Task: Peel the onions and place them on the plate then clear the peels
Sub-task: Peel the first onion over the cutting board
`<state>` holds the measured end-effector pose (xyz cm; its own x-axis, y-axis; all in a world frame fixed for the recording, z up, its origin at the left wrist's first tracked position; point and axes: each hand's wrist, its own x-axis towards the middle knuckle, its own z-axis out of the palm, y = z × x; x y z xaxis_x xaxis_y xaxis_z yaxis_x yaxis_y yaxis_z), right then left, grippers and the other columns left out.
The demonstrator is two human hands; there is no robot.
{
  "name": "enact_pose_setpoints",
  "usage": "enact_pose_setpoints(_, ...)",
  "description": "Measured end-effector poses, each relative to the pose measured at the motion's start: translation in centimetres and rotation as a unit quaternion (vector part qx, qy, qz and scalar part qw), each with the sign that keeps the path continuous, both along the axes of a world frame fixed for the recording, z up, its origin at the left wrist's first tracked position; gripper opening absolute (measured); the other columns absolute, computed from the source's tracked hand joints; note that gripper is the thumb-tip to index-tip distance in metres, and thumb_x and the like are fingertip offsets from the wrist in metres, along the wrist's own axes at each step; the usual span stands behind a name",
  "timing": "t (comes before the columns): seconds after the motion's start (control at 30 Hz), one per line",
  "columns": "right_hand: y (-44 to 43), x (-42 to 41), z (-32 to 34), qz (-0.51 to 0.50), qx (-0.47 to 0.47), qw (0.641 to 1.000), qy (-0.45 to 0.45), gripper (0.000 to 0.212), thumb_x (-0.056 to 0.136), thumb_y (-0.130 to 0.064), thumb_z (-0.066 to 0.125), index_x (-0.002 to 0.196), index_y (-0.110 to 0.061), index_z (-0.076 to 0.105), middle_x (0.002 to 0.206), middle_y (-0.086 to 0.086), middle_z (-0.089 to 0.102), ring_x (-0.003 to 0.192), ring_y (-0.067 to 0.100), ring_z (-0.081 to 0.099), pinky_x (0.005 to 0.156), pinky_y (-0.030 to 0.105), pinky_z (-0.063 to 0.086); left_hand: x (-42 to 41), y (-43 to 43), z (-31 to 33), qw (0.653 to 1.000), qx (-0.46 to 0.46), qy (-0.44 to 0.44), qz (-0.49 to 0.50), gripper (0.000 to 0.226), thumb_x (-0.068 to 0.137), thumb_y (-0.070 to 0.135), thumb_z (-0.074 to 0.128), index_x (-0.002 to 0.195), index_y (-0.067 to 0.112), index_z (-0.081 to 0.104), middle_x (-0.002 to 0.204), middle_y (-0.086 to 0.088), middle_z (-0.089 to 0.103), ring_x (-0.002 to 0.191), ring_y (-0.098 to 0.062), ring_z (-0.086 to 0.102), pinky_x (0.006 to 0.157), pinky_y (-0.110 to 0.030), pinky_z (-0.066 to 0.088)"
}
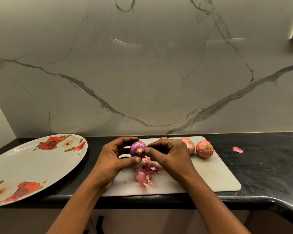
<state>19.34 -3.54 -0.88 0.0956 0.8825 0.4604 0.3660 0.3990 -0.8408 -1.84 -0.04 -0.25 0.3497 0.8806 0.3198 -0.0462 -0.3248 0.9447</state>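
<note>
1. The black counter (260,174) runs across in front, and its front edge swells outward at the right. Bare dark top lies open to the right of the board.
2. One pale board (210,174) lies close to that edge, and its near-right part is free.
3. One heap of peels (145,174) lies on the board, between the two wrists and just under the hands.
4. The left hand (113,159) curls round the onion (137,147), with the thumb beneath and the fingers arched over, holding it above the board.
5. The right hand (171,156) has bent fingers. Its thumb and forefinger pinch at the onion's right side, beside the dry tip.
6. That one onion shows glossy purple and is largely bare of skin.
7. One flowered plate (32,166) sits left of the board and apart from it. Its near rim reaches the counter's front edge.
8. Two unpeeled onions (204,148) rest close together at the board's far right. A sliver of a third shows behind the right hand.
9. One scrap (238,149) of peel lies alone on the counter, further right.
10. A veined marble wall (142,73) closes off the back.
</note>
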Motion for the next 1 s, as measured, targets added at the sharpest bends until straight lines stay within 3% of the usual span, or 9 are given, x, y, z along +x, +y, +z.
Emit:
enact_pose_setpoints(0.43,-0.27,-0.17,0.41,-0.029,0.016,0.998,-0.052,0.005,0.089,-0.015,0.082,0.089,-0.019,0.085,0.077,-0.01,0.077,0.072,0.007,0.073,0.065,0.023,0.059,0.16,-0.17,0.23,0.999,0.009,0.028,0.016,0.063,0.066,-0.007,0.091,0.12,0.019,0.075,0.123,-0.002,0.075,0.11,-0.028,0.073,0.09,-0.045,0.064)
enact_pose_setpoints(0.67,-0.03,-0.04,0.2,-0.043,0.003,0.998,-0.037,0.007,0.089,-0.017,0.078,0.084,-0.022,0.08,0.076,-0.007,0.076,0.074,0.012,0.075,0.075,0.041,0.065,-0.07,-0.15,0.09,1.0,0.002,0.013,0.0,0.06,0.07,-0.007,0.089,0.122,0.019,0.074,0.126,-0.006,0.073,0.112,-0.032,0.072,0.092,-0.044,0.062)
enact_pose_setpoints(1.0,0.42,0.12,-0.27,-0.07,-0.014,0.997,0.002,0.013,0.088,-0.031,0.082,0.08,-0.021,0.079,0.075,-0.004,0.078,0.075,0.014,0.077,0.075,0.046,0.066,-0.21,-0.02,0.19,0.999,-0.025,-0.018,-0.016,0.069,0.069,0.002,0.086,0.132,0.019,0.068,0.128,-0.003,0.073,0.116,-0.029,0.072,0.096,-0.042,0.062)
